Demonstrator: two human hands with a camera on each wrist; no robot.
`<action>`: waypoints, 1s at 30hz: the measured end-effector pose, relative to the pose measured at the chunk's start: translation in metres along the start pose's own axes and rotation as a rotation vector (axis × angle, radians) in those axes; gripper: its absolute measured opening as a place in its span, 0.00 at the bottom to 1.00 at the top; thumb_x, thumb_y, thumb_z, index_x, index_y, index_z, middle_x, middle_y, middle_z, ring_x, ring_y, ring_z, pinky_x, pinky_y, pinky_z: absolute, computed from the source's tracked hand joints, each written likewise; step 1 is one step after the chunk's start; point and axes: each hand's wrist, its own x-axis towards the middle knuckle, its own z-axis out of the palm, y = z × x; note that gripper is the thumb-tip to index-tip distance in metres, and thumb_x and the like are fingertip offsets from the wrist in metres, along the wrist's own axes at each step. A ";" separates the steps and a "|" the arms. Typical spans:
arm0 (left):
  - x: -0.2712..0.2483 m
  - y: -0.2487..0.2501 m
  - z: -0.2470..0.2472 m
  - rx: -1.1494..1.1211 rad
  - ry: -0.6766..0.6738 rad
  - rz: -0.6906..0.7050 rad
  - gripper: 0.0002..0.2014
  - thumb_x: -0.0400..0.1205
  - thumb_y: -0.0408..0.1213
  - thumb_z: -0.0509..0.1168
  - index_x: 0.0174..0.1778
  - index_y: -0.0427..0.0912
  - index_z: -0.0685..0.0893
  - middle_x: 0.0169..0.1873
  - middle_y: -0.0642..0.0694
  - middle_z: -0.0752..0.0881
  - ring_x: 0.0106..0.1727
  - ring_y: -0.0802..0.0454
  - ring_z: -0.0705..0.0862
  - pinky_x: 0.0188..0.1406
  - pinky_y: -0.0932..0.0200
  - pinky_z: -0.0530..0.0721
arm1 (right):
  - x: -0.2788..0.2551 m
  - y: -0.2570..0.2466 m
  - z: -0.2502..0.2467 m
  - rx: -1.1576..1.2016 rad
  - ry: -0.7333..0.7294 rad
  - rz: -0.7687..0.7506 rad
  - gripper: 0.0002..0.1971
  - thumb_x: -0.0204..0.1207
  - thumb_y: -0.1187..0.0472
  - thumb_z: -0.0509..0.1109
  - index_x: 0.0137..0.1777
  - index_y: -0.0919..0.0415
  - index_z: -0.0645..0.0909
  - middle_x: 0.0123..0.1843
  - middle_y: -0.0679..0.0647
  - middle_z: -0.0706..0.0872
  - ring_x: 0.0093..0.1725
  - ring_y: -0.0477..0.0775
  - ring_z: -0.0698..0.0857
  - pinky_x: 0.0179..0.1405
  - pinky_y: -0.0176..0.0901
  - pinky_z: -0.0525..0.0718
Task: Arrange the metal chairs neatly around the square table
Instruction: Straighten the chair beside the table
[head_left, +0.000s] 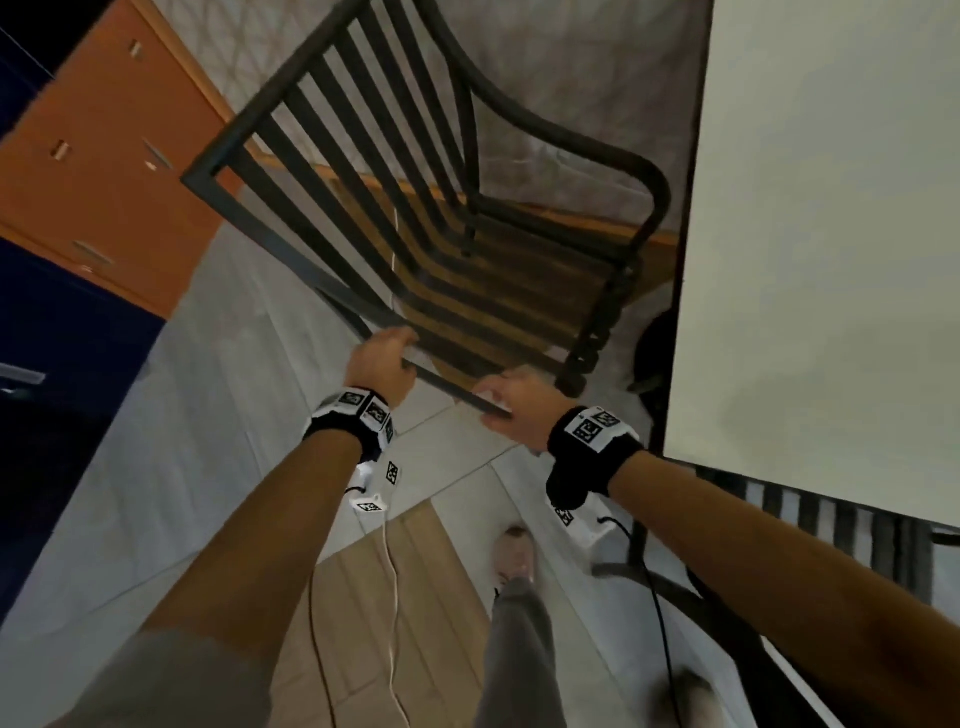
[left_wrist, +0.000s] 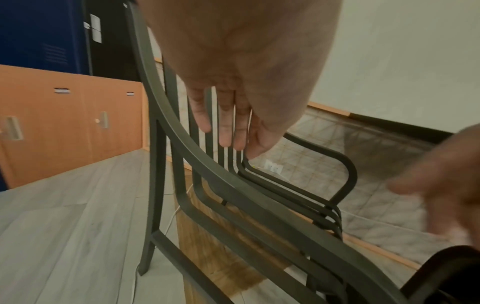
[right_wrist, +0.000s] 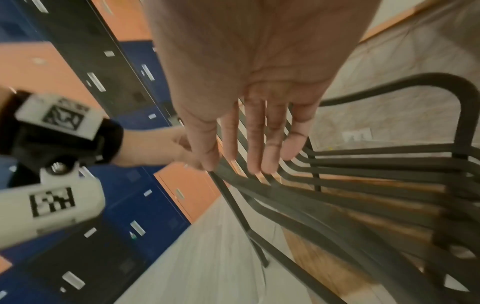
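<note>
Dark slatted metal chair (head_left: 415, 208) with curved armrests beside the white counter (head_left: 831, 208); left hand (head_left: 382, 358) and right hand (head_left: 519, 408) lie straight-fingered on its top rail.

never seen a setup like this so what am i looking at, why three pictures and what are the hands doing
No robot here: a person wears three cameras. The head view looks down from the forehead; the other two sit on the wrists, looking along the palms. Both hands, left hand and right hand, are at the top rail of a dark metal chair beside a pale square table. The wrist views show the fingers fairly straight, so whether they grip the rail is unclear. A second chair peeks from under the table.
</note>
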 end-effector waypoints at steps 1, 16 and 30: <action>0.012 -0.002 0.007 0.010 -0.017 0.000 0.19 0.76 0.30 0.67 0.64 0.41 0.80 0.64 0.40 0.84 0.63 0.37 0.83 0.65 0.44 0.81 | 0.014 0.007 0.007 -0.029 0.003 0.010 0.24 0.78 0.57 0.67 0.73 0.56 0.70 0.68 0.61 0.78 0.67 0.63 0.77 0.65 0.54 0.77; 0.069 -0.006 0.059 0.593 -0.191 0.033 0.31 0.78 0.33 0.66 0.77 0.56 0.68 0.80 0.47 0.69 0.86 0.47 0.57 0.73 0.13 0.39 | 0.092 0.064 0.047 -0.235 -0.030 0.322 0.28 0.78 0.69 0.60 0.77 0.62 0.59 0.68 0.68 0.77 0.64 0.73 0.78 0.58 0.70 0.80; 0.101 0.033 0.046 0.635 -0.140 0.028 0.26 0.75 0.33 0.70 0.67 0.60 0.75 0.65 0.48 0.82 0.75 0.40 0.71 0.60 0.04 0.37 | 0.104 0.129 -0.008 -0.358 -0.035 0.807 0.19 0.77 0.74 0.61 0.68 0.65 0.77 0.67 0.75 0.79 0.69 0.86 0.70 0.67 0.86 0.62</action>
